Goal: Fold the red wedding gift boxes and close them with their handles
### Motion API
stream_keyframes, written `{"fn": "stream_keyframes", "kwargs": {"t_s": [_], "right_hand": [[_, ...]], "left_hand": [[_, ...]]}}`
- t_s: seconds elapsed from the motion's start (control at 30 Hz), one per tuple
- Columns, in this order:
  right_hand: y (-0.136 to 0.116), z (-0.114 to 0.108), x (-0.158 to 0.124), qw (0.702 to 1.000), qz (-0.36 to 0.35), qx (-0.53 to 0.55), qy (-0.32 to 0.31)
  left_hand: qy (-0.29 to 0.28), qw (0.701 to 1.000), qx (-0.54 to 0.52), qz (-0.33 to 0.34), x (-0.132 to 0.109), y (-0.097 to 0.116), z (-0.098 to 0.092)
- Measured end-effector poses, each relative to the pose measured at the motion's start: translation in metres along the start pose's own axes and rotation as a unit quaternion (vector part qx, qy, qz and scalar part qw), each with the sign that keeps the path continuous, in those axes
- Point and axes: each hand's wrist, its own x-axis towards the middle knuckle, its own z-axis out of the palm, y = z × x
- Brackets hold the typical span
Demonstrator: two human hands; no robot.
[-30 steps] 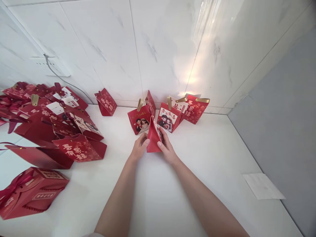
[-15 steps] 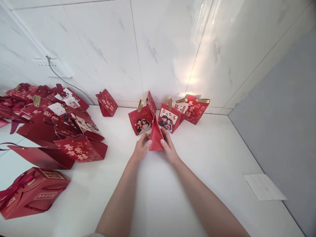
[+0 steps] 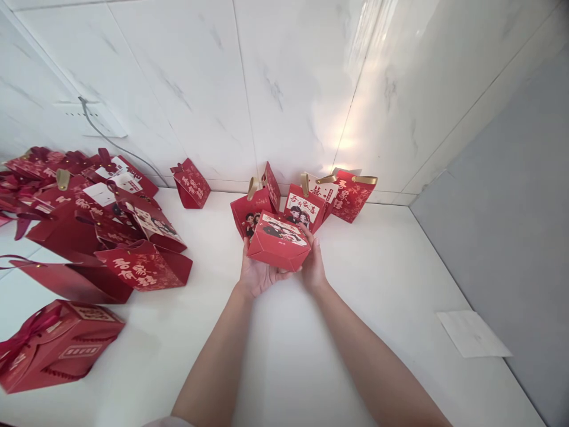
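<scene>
Head view: left hand [image 3: 259, 276] and right hand [image 3: 315, 268] grasping tilted red wedding favor box [image 3: 280, 254], toward back edge of white surface [image 3: 377, 284].

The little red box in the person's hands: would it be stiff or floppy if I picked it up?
The held red box is probably fairly stiff, since its flat faces and crisp folds look like card. It may be light for its size, judging by those thin-looking walls, though its contents are hidden. Squeezed hard, its panels would likely crease.
</scene>
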Motion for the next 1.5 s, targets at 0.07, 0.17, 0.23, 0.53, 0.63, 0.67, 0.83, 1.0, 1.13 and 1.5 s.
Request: {"fn": "stream_keyframes", "kwargs": {"t_s": [0.07, 0.17, 0.23, 0.53, 0.63, 0.67, 0.83, 1.0, 1.13, 1.5], "right_hand": [[-0.002, 0.001, 0.001, 0.999, -0.009, 0.031, 0.01], [-0.002, 0.001, 0.002, 0.999, -0.02, 0.044, 0.022], [0.0, 0.0, 0.002, 0.999, -0.002, 0.039, 0.033], [0.001, -0.002, 0.003, 0.995, 0.062, 0.037, 0.066], [-0.002, 0.0, 0.003, 0.99, 0.084, 0.078, 0.078], [-0.003, 0.001, 0.003, 0.989, 0.091, 0.09, 0.077], [-0.005, 0.002, 0.002, 0.987, 0.096, 0.107, 0.069], [-0.009, 0.004, 0.002, 0.988, 0.058, 0.122, 0.079], [-0.012, 0.003, 0.005, 0.983, 0.037, 0.153, 0.098], [-0.014, -0.006, 0.0, 0.968, -0.141, -0.082, 0.19]], "left_hand": [[-0.025, 0.999, -0.015, -0.029, -0.002, -0.005, 0.004], [-0.042, 0.998, -0.027, -0.048, -0.002, -0.01, 0.009], [-0.047, 0.996, -0.028, -0.067, -0.002, -0.011, 0.012], [-0.076, 0.989, -0.09, -0.086, 0.0, -0.006, 0.006], [-0.104, 0.982, -0.127, -0.094, 0.001, -0.007, 0.002], [-0.113, 0.979, -0.138, -0.095, 0.002, -0.007, 0.002], [-0.143, 0.973, -0.157, -0.089, 0.002, -0.005, 0.002], [-0.153, 0.977, -0.116, -0.09, 0.002, -0.007, 0.0], [-0.129, 0.983, -0.082, -0.099, 0.004, -0.009, -0.002], [0.12, 0.946, 0.071, 0.293, 0.011, 0.003, -0.012]]}}
